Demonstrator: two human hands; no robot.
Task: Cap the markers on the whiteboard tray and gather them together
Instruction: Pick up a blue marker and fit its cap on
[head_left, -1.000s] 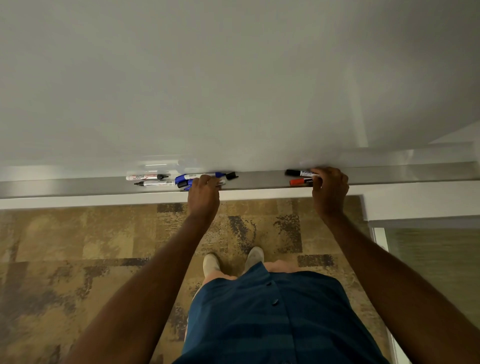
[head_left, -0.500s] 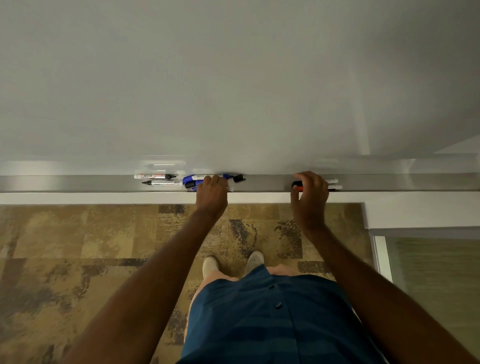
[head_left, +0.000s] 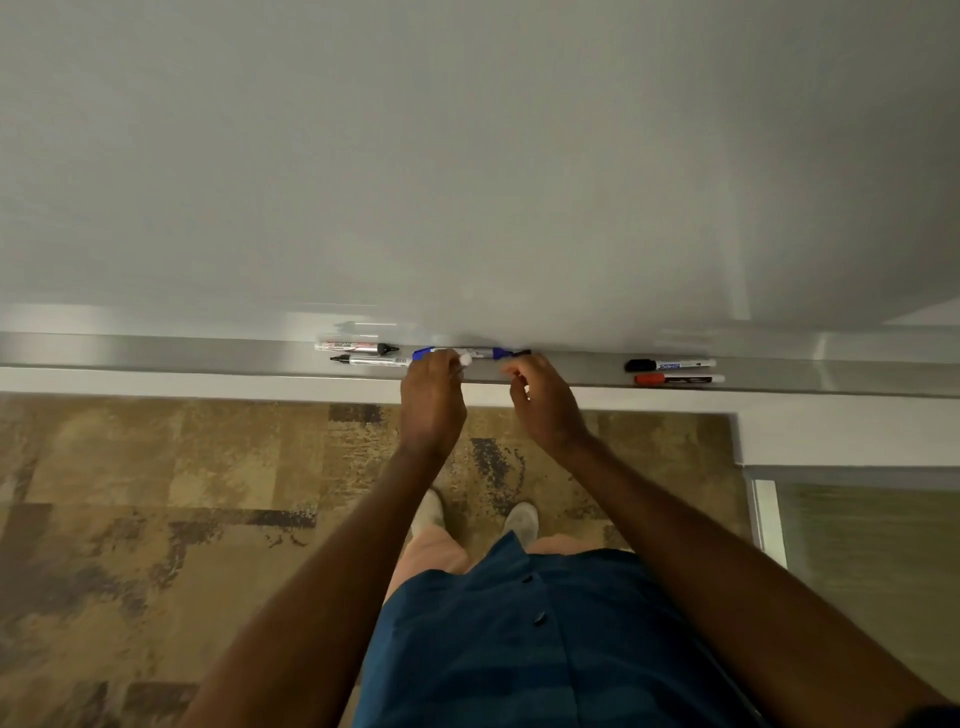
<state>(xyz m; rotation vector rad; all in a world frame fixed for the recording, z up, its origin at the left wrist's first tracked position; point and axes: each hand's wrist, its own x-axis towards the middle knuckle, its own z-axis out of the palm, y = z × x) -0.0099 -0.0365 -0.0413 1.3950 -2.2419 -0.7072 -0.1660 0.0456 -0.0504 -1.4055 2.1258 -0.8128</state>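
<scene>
Six markers (head_left: 358, 346) on one whiteboard tray (head_left: 156, 353): four at left, two at right

My left hand (head_left: 432, 402) covers most of the marker it grips, only a white end (head_left: 465, 359) peeking out. Right fingers (head_left: 511, 370) curl inward, anything between them hidden. Blue marker (head_left: 488, 353) is blurred. Tray (head_left: 156, 351) runs off both edges.

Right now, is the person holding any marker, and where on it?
The left hand pinches a white-ended marker near its end. The right hand is open, holding nothing.
</scene>
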